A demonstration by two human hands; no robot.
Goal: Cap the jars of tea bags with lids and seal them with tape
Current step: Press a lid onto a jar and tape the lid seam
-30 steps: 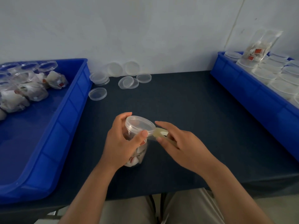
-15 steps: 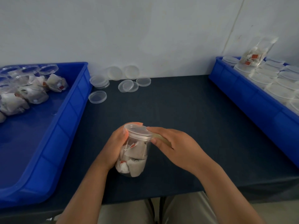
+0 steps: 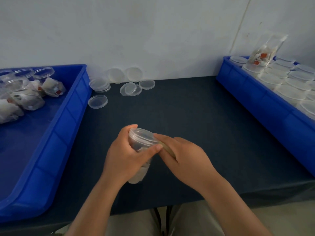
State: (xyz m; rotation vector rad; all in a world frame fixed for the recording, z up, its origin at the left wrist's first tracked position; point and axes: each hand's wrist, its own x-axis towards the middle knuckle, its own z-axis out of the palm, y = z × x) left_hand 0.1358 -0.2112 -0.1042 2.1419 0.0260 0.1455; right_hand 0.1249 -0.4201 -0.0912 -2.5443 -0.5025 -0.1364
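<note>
Your left hand is wrapped round the jar just below centre, toward 6 o'clock. Its thumb lies across the front under the rim and its fingers curl behind. The jar leans toward 1 o'clock over the desk, and its clear lid is already on. Your right hand comes in from 4 o'clock. Its fingertips are at the lid's edge and its fingers are closed over a tan piece of tape held against the jar's side. The tea bags seen through the jar wall are pale, and no writing on them can be read. At 9 o'clock, a blue bin holds open jars of tea bags lying on their sides, with small red tags too small to read. At 11 o'clock, loose lids lie scattered on the desk, and two lean against the wall. At 2 o'clock, a second blue bin is packed with capped jars. One tilted jar rests on top of them, and its orange-red tags are unreadable. The desk is covered in a dark navy surface and stands against the plain pale wall.
</note>
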